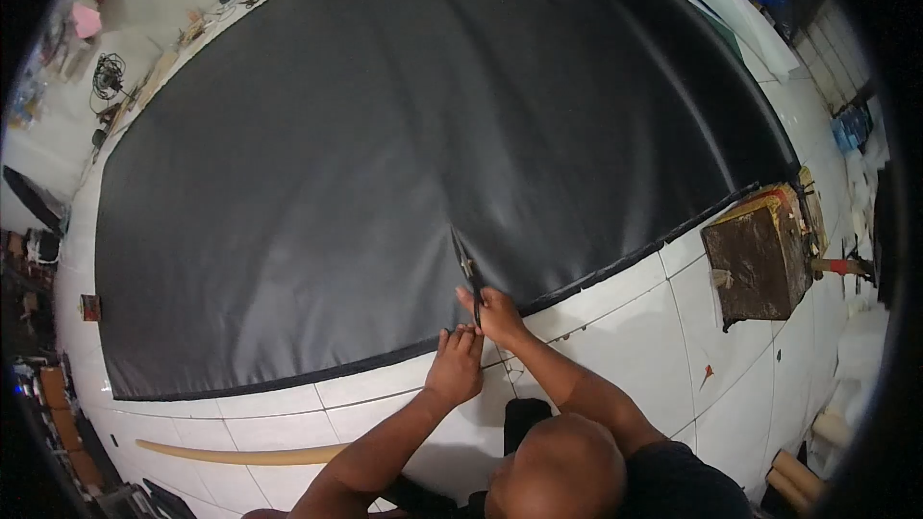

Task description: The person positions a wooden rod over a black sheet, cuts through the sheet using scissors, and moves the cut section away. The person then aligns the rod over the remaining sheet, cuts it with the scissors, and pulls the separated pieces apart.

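A large black leather-like sheet (317, 163) is spread over the floor, with soft folds running through its middle. My right hand (496, 315) is closed around the handles of a pair of scissors (466, 258). Their blades point away from me and lie over the sheet, close to its near edge. Just left of it, my left hand (456, 365) has its fingers closed at the sheet's near edge, by the scissors' handles. Its fingertips are partly hidden.
White floor tiles (615, 356) border the sheet. A worn brown block (760, 259) stands at its right corner, and a small box (90, 308) sits by the left edge. A long tan strip (240, 457) lies near me. A coiled cable (109, 75) is at the far left.
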A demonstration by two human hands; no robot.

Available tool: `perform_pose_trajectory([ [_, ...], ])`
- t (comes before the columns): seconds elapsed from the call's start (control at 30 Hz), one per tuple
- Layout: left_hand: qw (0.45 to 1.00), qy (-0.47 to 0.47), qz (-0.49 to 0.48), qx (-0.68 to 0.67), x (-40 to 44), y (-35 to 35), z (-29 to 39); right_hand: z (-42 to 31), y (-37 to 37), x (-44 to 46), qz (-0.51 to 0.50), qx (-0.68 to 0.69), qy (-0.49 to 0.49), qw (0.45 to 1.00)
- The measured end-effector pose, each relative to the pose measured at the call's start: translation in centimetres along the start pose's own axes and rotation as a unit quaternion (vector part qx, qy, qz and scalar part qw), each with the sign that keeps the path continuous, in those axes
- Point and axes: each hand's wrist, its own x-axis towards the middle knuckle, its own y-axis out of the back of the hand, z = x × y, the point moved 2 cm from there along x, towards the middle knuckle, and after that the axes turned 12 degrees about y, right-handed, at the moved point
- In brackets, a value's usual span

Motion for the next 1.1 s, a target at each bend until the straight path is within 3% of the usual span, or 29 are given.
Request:
perform_pose_trajectory([
  [0.07,1.000,0.016,-0.017,0.020,0.0,0.0,0.2,0.8,-0.6,1.8,0.019,-0.017,0.041,0.999],
  [0.2,0.999,0.034,-0.039,0.017,-0.2,-0.2,0.3,-2.5,0.3,2.4,-0.029,0.005,-0.005,1.000],
  [0.27,0.999,0.033,-0.010,-0.003,0.2,-0.1,0.2,-1.4,0.4,3.1,0.001,-0.021,0.051,0.998],
  [0.4,0.998,0.056,-0.025,0.002,0.2,0.2,0.7,-2.2,0.4,2.8,-0.003,0.010,0.002,1.000],
  [0.73,0.993,0.066,-0.090,0.024,0.6,1.0,1.0,-5.6,-0.7,12.6,-0.002,0.090,-0.001,0.996],
  [0.83,0.993,0.089,-0.075,-0.013,1.2,1.0,1.4,-5.7,-0.4,13.9,0.007,0.014,-0.004,1.000],
  [1.0,0.984,0.145,-0.104,-0.029,3.2,2.0,2.6,-5.9,-0.3,13.5,-0.013,0.049,0.006,0.999],
  [1.1,0.987,0.146,-0.070,-0.001,3.0,1.0,2.5,-5.6,-0.4,14.1,-0.008,0.093,-0.014,0.995],
])
